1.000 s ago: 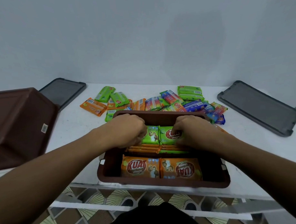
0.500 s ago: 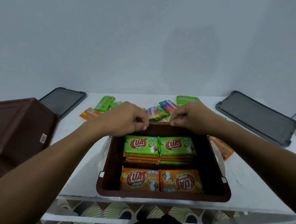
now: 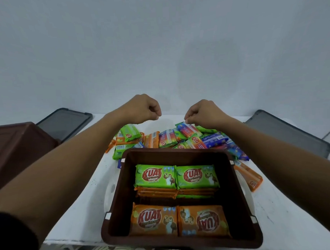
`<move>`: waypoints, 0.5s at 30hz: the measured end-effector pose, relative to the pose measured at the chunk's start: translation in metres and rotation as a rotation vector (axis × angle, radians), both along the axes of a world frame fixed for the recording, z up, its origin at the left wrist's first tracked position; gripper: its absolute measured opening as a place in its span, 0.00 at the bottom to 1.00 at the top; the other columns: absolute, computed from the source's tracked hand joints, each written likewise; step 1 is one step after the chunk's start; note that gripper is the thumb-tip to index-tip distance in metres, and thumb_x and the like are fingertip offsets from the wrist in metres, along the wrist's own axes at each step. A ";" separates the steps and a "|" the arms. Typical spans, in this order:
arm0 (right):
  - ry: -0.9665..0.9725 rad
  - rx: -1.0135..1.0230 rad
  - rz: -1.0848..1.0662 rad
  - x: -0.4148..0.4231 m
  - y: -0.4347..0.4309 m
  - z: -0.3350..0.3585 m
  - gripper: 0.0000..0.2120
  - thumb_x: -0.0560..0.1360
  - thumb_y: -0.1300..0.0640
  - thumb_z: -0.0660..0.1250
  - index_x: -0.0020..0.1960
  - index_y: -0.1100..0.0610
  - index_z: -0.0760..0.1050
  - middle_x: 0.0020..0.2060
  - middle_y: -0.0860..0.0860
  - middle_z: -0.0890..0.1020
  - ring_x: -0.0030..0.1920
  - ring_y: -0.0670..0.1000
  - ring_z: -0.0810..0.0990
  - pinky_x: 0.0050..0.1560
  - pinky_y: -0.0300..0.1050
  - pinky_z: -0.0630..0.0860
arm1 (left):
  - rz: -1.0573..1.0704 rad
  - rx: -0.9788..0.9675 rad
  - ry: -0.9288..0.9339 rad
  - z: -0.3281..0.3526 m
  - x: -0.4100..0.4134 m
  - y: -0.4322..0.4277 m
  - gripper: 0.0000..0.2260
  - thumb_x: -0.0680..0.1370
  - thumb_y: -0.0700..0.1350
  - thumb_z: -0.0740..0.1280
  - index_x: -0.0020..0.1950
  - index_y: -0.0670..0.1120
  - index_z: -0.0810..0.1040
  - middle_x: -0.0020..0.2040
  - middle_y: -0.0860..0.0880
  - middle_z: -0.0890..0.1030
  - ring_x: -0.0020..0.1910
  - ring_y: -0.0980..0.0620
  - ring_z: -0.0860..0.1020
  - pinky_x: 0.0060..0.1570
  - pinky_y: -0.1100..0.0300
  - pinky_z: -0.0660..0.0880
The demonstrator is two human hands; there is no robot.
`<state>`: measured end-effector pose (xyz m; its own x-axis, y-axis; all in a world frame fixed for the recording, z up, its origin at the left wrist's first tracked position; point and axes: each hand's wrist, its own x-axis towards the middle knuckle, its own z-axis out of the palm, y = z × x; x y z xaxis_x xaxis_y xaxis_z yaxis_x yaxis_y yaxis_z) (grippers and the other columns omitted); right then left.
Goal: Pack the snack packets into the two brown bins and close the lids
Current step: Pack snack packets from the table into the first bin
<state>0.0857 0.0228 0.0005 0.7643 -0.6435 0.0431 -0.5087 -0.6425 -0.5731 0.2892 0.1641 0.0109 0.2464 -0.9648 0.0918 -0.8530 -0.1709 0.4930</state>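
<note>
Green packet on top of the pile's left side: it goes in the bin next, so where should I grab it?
Probably from above, pinching across its two long edges mid-length: the green packet lies uppermost on the other packets, nothing covering it, and the left hand is nearest.

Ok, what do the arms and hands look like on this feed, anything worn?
Both forearms are bare, and so are the left hand and right hand: no gloves, rings, watch or bracelet show. The only clothing visible is a dark sleeve at the picture's lower left edge, high on the left arm.
</note>
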 end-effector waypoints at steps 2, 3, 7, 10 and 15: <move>0.042 0.001 -0.015 0.010 -0.007 -0.010 0.03 0.73 0.60 0.75 0.46 0.58 0.86 0.38 0.47 0.83 0.42 0.44 0.81 0.34 0.34 0.71 | -0.048 0.072 -0.037 -0.009 0.003 -0.014 0.05 0.78 0.41 0.73 0.52 0.47 0.86 0.44 0.58 0.81 0.43 0.62 0.78 0.42 0.63 0.70; 0.070 -0.001 -0.020 0.014 -0.010 -0.015 0.04 0.73 0.60 0.75 0.46 0.58 0.86 0.39 0.48 0.84 0.43 0.45 0.81 0.34 0.34 0.71 | -0.074 0.110 -0.049 -0.013 0.003 -0.020 0.05 0.77 0.41 0.73 0.52 0.48 0.86 0.44 0.59 0.81 0.43 0.63 0.77 0.43 0.62 0.69; 0.192 -0.019 -0.039 0.028 -0.019 -0.033 0.07 0.71 0.58 0.77 0.47 0.61 0.86 0.44 0.53 0.86 0.45 0.50 0.83 0.40 0.39 0.76 | -0.231 0.286 -0.178 -0.025 -0.007 -0.036 0.13 0.78 0.40 0.73 0.61 0.50 0.84 0.50 0.60 0.80 0.45 0.61 0.77 0.46 0.62 0.70; 0.323 -0.051 -0.031 0.036 -0.025 -0.045 0.13 0.71 0.52 0.78 0.49 0.61 0.85 0.46 0.54 0.86 0.48 0.53 0.83 0.48 0.46 0.80 | -0.353 0.425 -0.307 -0.038 -0.016 -0.046 0.24 0.77 0.37 0.70 0.70 0.57 0.78 0.70 0.54 0.77 0.64 0.50 0.75 0.55 0.57 0.69; 0.472 -0.145 -0.041 0.043 -0.032 -0.064 0.25 0.71 0.46 0.76 0.61 0.60 0.78 0.56 0.56 0.82 0.55 0.55 0.80 0.57 0.51 0.78 | -0.454 0.571 -0.557 -0.056 -0.026 -0.056 0.34 0.77 0.34 0.61 0.76 0.66 0.67 0.79 0.57 0.66 0.69 0.46 0.64 0.59 0.47 0.65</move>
